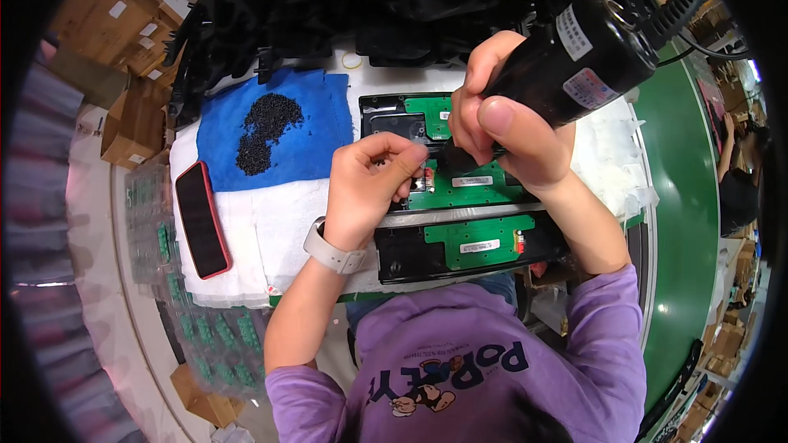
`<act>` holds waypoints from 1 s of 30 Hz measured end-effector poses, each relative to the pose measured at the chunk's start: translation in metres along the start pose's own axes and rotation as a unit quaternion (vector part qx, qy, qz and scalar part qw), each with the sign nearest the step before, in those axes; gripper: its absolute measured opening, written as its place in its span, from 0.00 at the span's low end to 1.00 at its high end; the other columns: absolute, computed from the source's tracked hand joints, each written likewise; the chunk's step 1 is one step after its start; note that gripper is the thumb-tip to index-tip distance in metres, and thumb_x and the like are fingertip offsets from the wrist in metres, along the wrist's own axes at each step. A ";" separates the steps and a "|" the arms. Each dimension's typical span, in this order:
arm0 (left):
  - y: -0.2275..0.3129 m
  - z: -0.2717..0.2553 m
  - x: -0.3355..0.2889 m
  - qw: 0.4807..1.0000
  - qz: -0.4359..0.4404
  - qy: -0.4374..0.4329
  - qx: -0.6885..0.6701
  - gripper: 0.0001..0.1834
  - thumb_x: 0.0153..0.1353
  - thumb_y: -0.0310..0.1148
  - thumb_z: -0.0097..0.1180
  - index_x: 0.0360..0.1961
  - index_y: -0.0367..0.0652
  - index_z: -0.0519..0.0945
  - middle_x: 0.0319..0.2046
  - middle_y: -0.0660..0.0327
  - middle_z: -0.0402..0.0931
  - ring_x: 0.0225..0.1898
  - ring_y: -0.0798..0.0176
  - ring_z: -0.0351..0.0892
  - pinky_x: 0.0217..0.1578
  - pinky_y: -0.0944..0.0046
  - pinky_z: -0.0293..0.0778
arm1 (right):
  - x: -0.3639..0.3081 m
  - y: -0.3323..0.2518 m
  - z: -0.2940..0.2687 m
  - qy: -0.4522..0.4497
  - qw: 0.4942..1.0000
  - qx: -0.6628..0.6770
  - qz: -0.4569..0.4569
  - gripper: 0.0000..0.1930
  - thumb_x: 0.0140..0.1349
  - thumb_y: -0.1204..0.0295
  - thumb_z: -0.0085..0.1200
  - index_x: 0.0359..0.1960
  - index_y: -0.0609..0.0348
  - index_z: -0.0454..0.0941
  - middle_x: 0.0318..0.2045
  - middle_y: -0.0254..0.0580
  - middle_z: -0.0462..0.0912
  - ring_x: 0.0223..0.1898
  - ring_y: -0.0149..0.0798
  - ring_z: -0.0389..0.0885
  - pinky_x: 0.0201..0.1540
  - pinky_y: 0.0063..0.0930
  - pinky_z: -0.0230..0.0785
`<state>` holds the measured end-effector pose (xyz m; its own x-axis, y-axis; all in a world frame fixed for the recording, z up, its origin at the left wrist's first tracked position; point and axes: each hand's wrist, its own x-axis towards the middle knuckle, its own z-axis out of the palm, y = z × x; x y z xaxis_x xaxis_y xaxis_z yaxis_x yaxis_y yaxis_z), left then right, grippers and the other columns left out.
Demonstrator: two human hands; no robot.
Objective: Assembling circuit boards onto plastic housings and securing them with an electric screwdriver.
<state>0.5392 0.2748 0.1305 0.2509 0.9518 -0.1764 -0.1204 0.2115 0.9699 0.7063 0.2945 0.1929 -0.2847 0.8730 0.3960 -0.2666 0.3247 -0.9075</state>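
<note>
Your right hand (524, 130) grasps a black power tool (543, 74), upper right; your left hand (371, 174) pinches shut, contents hidden, at centre.

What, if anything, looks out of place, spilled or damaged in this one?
The small black pieces lie loose in an uneven heap on the blue cloth, with no container; possibly deliberate. A red-edged phone beside the cloth looks unrelated to the circuit boards. No damage is evident, though the boards are partly covered.
</note>
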 end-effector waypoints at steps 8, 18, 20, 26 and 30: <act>-0.003 0.001 0.000 1.000 0.000 0.007 -0.008 0.06 0.55 0.28 0.58 0.28 0.36 0.78 0.19 0.67 0.74 0.17 0.80 0.65 0.17 0.80 0.59 | 0.001 0.011 0.008 -0.036 0.999 -0.021 -0.033 0.13 0.48 0.71 0.58 0.28 0.61 0.64 0.15 0.34 0.69 0.13 0.23 0.65 0.17 0.17 0.59; -0.001 0.003 0.000 0.999 -0.034 0.015 -0.036 0.06 0.55 0.29 0.58 0.28 0.35 0.79 0.18 0.66 0.74 0.16 0.80 0.64 0.16 0.80 0.58 | 0.002 0.012 0.001 -0.061 0.995 -0.041 -0.070 0.13 0.46 0.74 0.59 0.28 0.62 0.65 0.15 0.34 0.70 0.15 0.24 0.66 0.18 0.17 0.60; -0.004 0.002 0.001 0.998 -0.022 0.018 -0.058 0.06 0.55 0.28 0.57 0.28 0.35 0.79 0.18 0.65 0.74 0.16 0.80 0.64 0.16 0.80 0.58 | 0.002 0.005 -0.012 -0.070 0.996 0.053 -0.007 0.14 0.50 0.69 0.57 0.33 0.60 0.65 0.13 0.30 0.65 0.13 0.26 0.64 0.16 0.19 0.57; 0.004 0.002 -0.004 0.999 -0.016 -0.003 -0.037 0.08 0.58 0.28 0.54 0.28 0.32 0.77 0.21 0.59 0.75 0.14 0.76 0.64 0.15 0.78 0.58 | 0.004 -0.013 -0.042 -0.073 0.941 0.288 -0.161 0.17 0.61 0.59 0.39 0.44 0.59 0.68 0.18 0.30 0.67 0.15 0.27 0.65 0.29 0.29 0.64; 0.006 0.002 -0.006 0.998 -0.029 -0.024 -0.058 0.06 0.56 0.27 0.57 0.28 0.33 0.79 0.20 0.61 0.76 0.14 0.78 0.67 0.14 0.80 0.60 | 0.001 -0.010 -0.039 -0.038 0.940 0.295 -0.164 0.17 0.60 0.58 0.38 0.42 0.58 0.69 0.18 0.30 0.67 0.14 0.27 0.65 0.29 0.30 0.64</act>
<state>0.5387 0.2697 0.1374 0.3069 0.9257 -0.2209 -0.2136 0.2932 0.9319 0.7444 0.3066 0.1970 -0.1575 0.7248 0.6707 -0.8101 0.2936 -0.5075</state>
